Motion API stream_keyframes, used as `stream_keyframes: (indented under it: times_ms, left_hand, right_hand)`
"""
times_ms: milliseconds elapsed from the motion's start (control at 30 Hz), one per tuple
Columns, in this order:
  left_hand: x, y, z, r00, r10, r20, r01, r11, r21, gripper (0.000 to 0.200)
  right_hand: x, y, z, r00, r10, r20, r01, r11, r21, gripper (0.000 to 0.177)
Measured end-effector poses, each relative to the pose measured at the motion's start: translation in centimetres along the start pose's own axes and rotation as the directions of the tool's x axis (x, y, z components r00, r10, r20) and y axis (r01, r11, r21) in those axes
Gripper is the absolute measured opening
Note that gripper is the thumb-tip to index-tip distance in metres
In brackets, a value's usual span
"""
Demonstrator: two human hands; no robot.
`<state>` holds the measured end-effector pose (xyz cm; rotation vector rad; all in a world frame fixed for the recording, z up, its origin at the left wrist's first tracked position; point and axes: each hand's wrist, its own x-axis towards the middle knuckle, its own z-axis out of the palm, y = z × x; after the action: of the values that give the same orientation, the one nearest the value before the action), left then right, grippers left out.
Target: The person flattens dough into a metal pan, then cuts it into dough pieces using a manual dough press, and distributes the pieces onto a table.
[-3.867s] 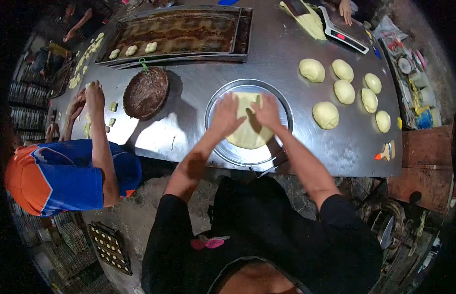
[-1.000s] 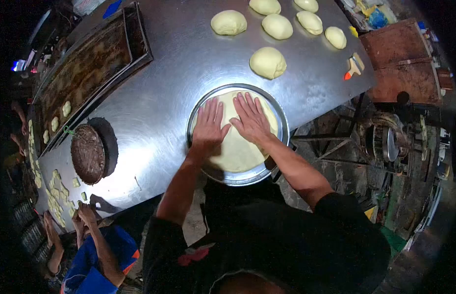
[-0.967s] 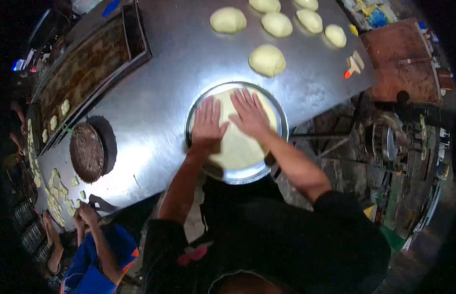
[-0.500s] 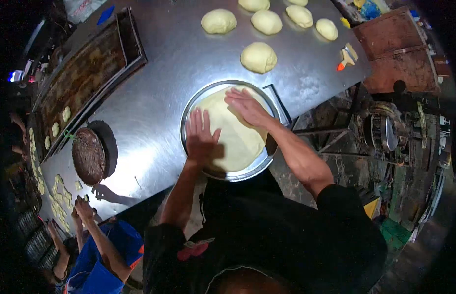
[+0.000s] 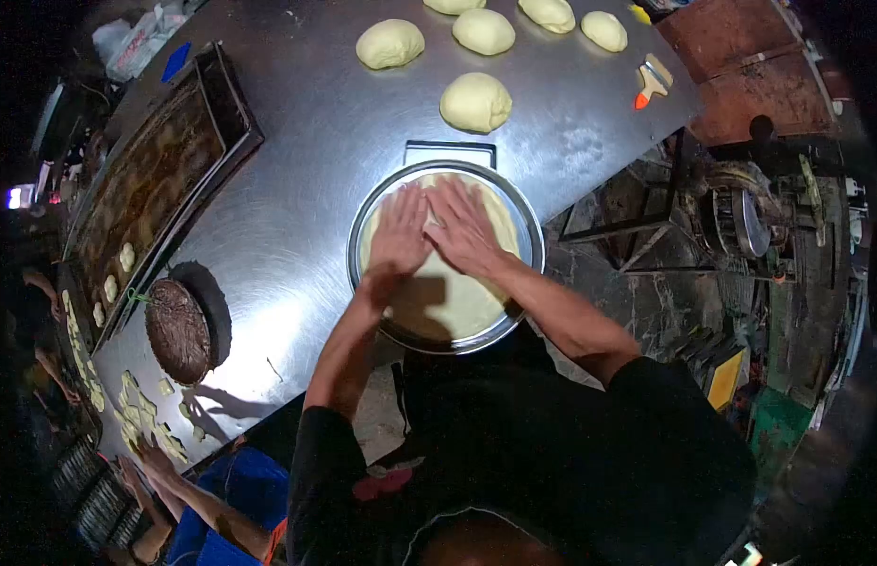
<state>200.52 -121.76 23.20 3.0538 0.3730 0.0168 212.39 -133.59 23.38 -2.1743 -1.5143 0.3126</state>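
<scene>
A sheet of pale dough lies flat in a round metal pan at the table's near edge. Both my hands press on its upper middle, side by side, thumbs close together. My left hand lies flat, fingers stretched away from me. Beside it my right hand also rests flat, fingers spread a little. The pan's rectangular handle points to the far side. Dough shows around my hands and toward the near rim; the part under my palms is hidden.
Several dough balls sit beyond the pan on the metal table. A brush lies at the right. On the left are a bowl of brown filling and a large baking tray. A co-worker's hand touches small dough pieces.
The pan has turned counterclockwise, its handle swinging from the right to the far side. My hands have come together on the dough, which now spreads closer to the rim.
</scene>
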Motion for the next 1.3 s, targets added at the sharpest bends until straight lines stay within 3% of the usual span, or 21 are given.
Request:
stream_keyframes:
  times_ms: [100,233,300,333,367,433,500,567,633,700,767,833,900,933,967,1033,1100,1133,1167,1233,1300]
  left_hand:
    - [-1.2,0.0,0.6,0.983,-0.124,-0.132,0.114,0.991,-0.075,0.072]
    - [-3.2,1.8,-0.5,0.93,-0.28,-0.238,0.275,0.96,-0.057,0.071]
    - [-3.4,2.5,-2.2,0.909,-0.413,0.056,0.41,0.91,0.063,0.071]
    - [-2.6,1.8,-1.5,0.96,-0.224,-0.166,0.238,0.969,0.068,0.071]
    - [-2.0,1.2,-0.8,0.962,-0.222,-0.157,0.235,0.97,0.066,0.071]
    - [-1.7,0.5,0.4,0.979,-0.109,-0.173,0.099,0.993,-0.069,0.07]
    - [-2.6,2.0,0.7,0.967,-0.208,-0.144,0.201,0.978,-0.064,0.071]
    - [-3.8,2.6,0.3,0.899,-0.42,-0.128,0.419,0.907,-0.033,0.073]
    - [-6.4,2.5,1.0,0.848,-0.531,-0.001,0.53,0.846,-0.065,0.075]
    - [-4.9,1.3,-2.1,0.899,-0.431,0.073,0.437,0.892,-0.114,0.073]
    - [-2.3,0.0,-2.6,0.944,-0.149,-0.294,0.16,0.987,0.013,0.062]
    - [-2.8,-1.2,0.4,0.949,-0.17,-0.264,0.164,0.986,-0.042,0.062]
    - [-3.7,-0.5,2.0,0.913,-0.334,-0.235,0.344,0.939,0.003,0.07]
    - [-4.2,0.5,0.3,0.906,-0.377,-0.192,0.384,0.923,0.001,0.07]
    - [-4.4,1.1,0.5,0.867,-0.435,-0.244,0.451,0.892,0.011,0.067]
    - [-5.4,1.8,-1.0,0.829,-0.517,-0.212,0.511,0.855,-0.086,0.062]
    - [-5.0,0.6,-1.1,0.862,-0.494,-0.109,0.488,0.869,-0.079,0.059]
    - [-3.7,-0.1,-1.0,0.888,-0.301,-0.348,0.297,0.953,-0.066,0.054]
    - [-2.0,-1.1,-1.5,0.948,-0.166,-0.27,0.147,0.985,-0.09,0.054]
    - [-1.5,-3.0,0.3,0.98,-0.146,-0.136,0.122,0.978,-0.172,0.059]
    - [-1.1,-3.6,1.2,0.97,-0.218,-0.112,0.209,0.974,-0.086,0.064]
  right_hand:
    - [-0.7,4.7,0.0,0.986,-0.159,0.052,0.163,0.982,-0.096,0.061]
    - [4.0,4.5,-2.4,0.941,-0.311,0.131,0.284,0.94,0.19,0.049]
    - [3.5,1.5,-3.6,0.99,0.089,0.105,-0.127,0.888,0.442,0.048]
    - [2.3,0.9,-2.4,0.999,0.047,-0.023,-0.038,0.957,0.287,0.051]
    - [1.2,1.2,-0.8,0.999,0.042,0.016,-0.043,0.999,0.031,0.057]
    - [0.5,3.2,-0.1,0.994,-0.113,0.006,0.113,0.987,-0.117,0.062]
    - [3.3,4.0,0.3,0.974,-0.163,0.158,0.187,0.97,-0.155,0.059]
    - [6.3,3.3,-2.4,0.9,-0.2,0.387,0.097,0.958,0.269,0.057]
    - [3.7,3.0,1.0,0.987,-0.074,0.145,0.069,0.997,0.043,0.056]
    - [1.9,1.7,1.1,0.972,-0.217,0.084,0.226,0.968,-0.11,0.059]
    - [4.6,1.5,0.0,0.922,-0.235,0.307,0.223,0.972,0.073,0.069]
    - [5.1,1.1,-0.3,0.922,-0.187,0.339,0.131,0.975,0.181,0.071]
    - [3.2,1.5,1.2,0.971,-0.198,0.136,0.21,0.975,-0.079,0.066]
    - [4.2,1.3,1.0,0.957,-0.27,0.104,0.277,0.959,-0.064,0.063]
    - [5.5,1.4,0.5,0.929,-0.283,0.239,0.288,0.958,0.016,0.067]
    - [7.0,0.4,-1.1,0.915,-0.151,0.373,0.045,0.959,0.279,0.069]
    - [3.3,1.6,2.7,0.993,-0.083,0.087,0.089,0.994,-0.065,0.068]
    - [2.4,0.3,1.3,0.986,-0.149,0.078,0.157,0.98,-0.118,0.067]
    - [3.2,0.1,1.3,0.981,-0.186,0.063,0.192,0.973,-0.124,0.067]
    - [4.2,1.0,0.5,0.965,-0.168,0.2,0.154,0.985,0.084,0.069]
    - [2.6,1.9,0.1,0.978,-0.166,0.124,0.18,0.977,-0.117,0.066]
